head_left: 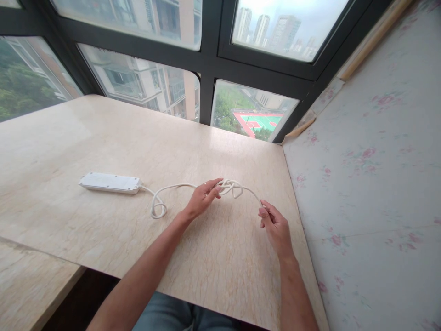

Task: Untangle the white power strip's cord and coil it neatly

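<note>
Left hand: I see the left hand (pixel 203 198) low over the table (pixel 103 138). Its fingers are almost straight, and the tips close lightly on the knot (pixel 231 187) in the cord.
Right hand: The right hand (pixel 275 226) is nearer to me and close to the table's right edge. Its thumb and fingers pinch the cord tight.
Cord: The white cord (pixel 175 186) runs from the power strip, along the table top, through the knot and down to the right hand. The part between the two hands is lifted a little.
Loop: A small loop (pixel 157 209) of cord lies flat, between the strip and the left hand.
Power strip: The white power strip (pixel 110 182) lies flat, well to the left of both hands.
Around: I see a big window (pixel 138 87) behind the table and a flowery wall (pixel 372 184) on the right.
</note>
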`<action>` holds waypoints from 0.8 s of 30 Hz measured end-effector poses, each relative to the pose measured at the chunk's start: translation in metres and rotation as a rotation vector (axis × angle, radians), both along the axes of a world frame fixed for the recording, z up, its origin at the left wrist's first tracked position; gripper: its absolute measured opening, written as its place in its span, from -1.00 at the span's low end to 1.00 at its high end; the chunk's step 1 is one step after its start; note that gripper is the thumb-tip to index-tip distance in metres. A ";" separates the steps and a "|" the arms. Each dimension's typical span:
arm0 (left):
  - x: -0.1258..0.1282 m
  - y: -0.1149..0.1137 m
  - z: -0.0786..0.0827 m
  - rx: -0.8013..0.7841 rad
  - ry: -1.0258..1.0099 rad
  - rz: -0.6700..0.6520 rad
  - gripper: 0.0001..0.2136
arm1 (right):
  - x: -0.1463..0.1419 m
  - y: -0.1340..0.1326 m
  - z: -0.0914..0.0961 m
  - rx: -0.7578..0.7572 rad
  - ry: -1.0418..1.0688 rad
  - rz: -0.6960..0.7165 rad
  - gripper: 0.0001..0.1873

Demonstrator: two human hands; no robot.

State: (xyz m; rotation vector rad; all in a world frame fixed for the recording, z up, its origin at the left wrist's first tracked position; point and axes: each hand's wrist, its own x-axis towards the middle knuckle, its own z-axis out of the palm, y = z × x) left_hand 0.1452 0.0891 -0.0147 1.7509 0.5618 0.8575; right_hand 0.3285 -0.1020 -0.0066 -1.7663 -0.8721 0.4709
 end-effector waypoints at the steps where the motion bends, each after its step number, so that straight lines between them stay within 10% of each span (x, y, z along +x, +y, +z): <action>1: 0.000 0.000 -0.001 0.034 0.018 -0.009 -0.63 | 0.000 0.000 0.001 0.018 0.038 -0.018 -0.53; 8: -0.001 0.001 -0.006 0.306 0.112 -0.024 -0.65 | -0.001 0.000 0.007 0.073 0.130 -0.062 -0.57; 24: -0.001 0.007 -0.012 0.425 0.166 -0.067 -0.72 | 0.008 -0.005 0.003 -0.006 -0.386 0.135 -0.72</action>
